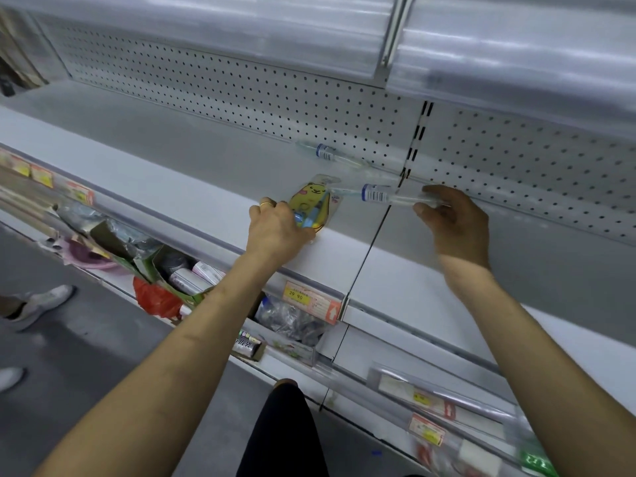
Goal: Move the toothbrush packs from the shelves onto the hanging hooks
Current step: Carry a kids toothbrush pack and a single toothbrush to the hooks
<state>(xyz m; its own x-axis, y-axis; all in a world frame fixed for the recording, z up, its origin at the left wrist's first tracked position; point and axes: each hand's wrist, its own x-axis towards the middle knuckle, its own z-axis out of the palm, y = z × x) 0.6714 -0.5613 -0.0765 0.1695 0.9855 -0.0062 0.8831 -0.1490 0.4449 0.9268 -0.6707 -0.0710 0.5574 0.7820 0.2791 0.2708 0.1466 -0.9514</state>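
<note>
Head view. Two toothbrush packs are held over the white shelf (179,156), one in each hand.

The left hand (278,225) is closed over the lower end of the yellow toothbrush pack (311,201), with the fingers curled round it. The long axis of this pack runs from the hand away toward the pegboard (275,94), so the free upper end is presented to the back wall. Whether the pack is lifted or resting on the shelf cannot be determined.

The right hand (454,222) is part closed. The clear tube pack (385,195) is pinched at its right end between thumb and fingertips. The long axis of this pack runs roughly left to right, parallel to the pegboard, and its labelled end reaches to just beside the top of the yellow pack.

A third pack (328,153) lies loose at the back of the shelf, close against the pegboard, beyond both hands and laterally between them. Neither hand is free to take it.

No hanging hooks are visible on the pegboard in this view, so their bearing from the hands cannot be stated. It is judged that the yellow pack is already aligned for hanging, whereas the clear tube pack must be turned first.
</note>
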